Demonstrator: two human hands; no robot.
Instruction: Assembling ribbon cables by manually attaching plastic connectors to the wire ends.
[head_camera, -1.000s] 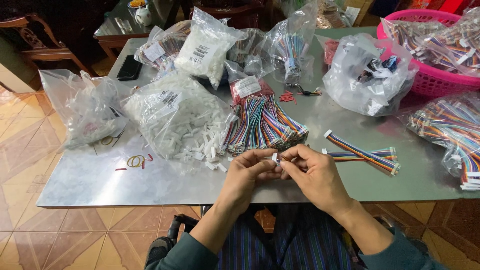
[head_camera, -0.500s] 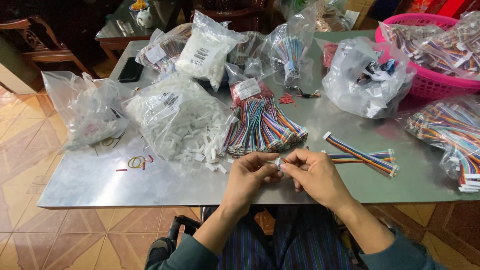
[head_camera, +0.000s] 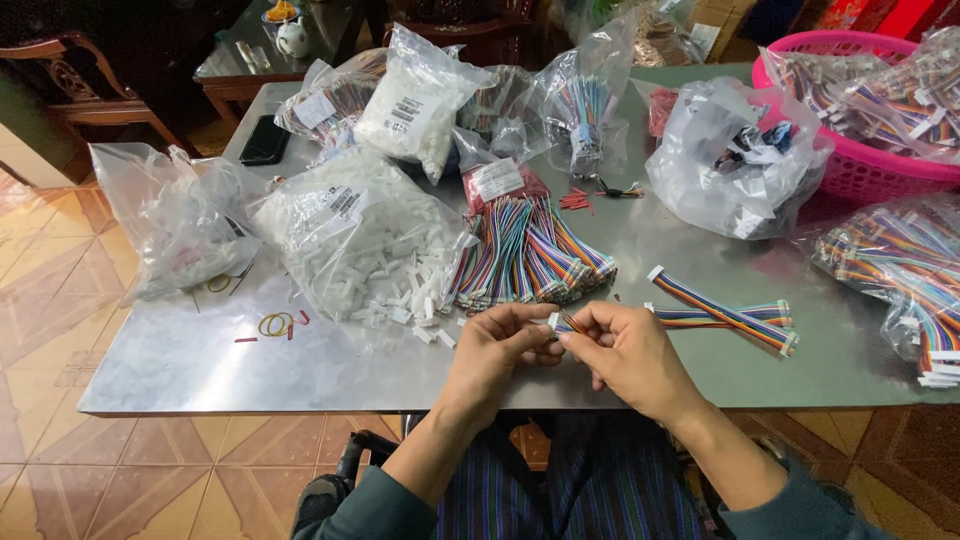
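My left hand (head_camera: 500, 345) and my right hand (head_camera: 628, 352) meet over the near edge of a metal table (head_camera: 180, 355). Between the fingertips of both sits a small white plastic connector (head_camera: 553, 321) with thin coloured wires running from it into my right hand. Just beyond my hands lies a bundle of rainbow ribbon cables (head_camera: 525, 255). An open bag of white plastic connector housings (head_camera: 355, 240) spills loose pieces to the left of my left hand. Finished rainbow cables with white ends (head_camera: 722, 312) lie right of my right hand.
Several clear bags of cables and parts crowd the far half of the table. A pink basket (head_camera: 860, 170) of bagged cables stands at the far right. Rubber bands (head_camera: 275, 323) lie near left. A dark phone (head_camera: 266, 139) rests far left. My legs are under the table.
My hands stay together at the near edge with only small finger movements on the connector. Nothing else on the table has moved.
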